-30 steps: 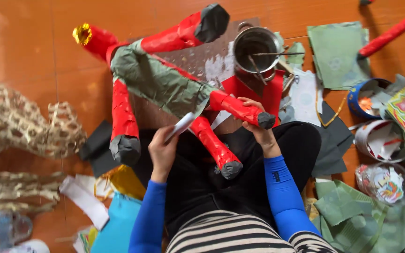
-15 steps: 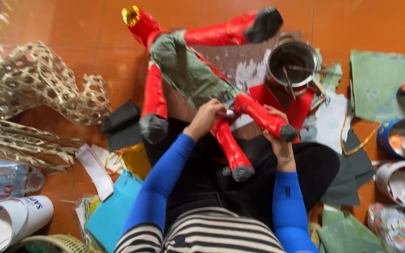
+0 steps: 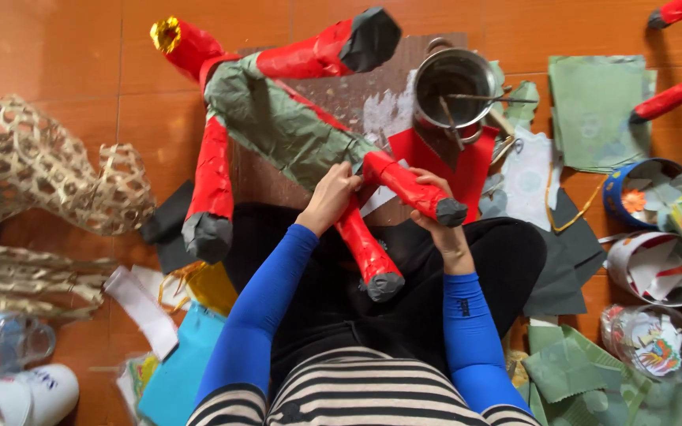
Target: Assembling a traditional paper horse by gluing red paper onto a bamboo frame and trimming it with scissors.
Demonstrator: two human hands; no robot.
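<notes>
Both hands grip the paper animal figure [image 3: 294,130] at its hindquarters, across our lap.

From the head camera, our left hand [image 3: 331,197] pinches a white paper strip [image 3: 376,199] against the figure's rump, fingers closed on it, seemingly to press it flat where the red hind leg [image 3: 414,189] joins the green body. Our right hand [image 3: 436,207] wraps under that leg, closed around it, likely to steady the figure against the push. The figure lies on its side on a brown board [image 3: 372,102], head end farthest from us, so the joint faces up within reach. Just right of the figure stands a metal pot [image 3: 453,85] with sticks in it, close to hand. Right of the pot lie green paper sheets [image 3: 597,110]; left of the figure sits a woven bamboo frame [image 3: 41,166].
</notes>
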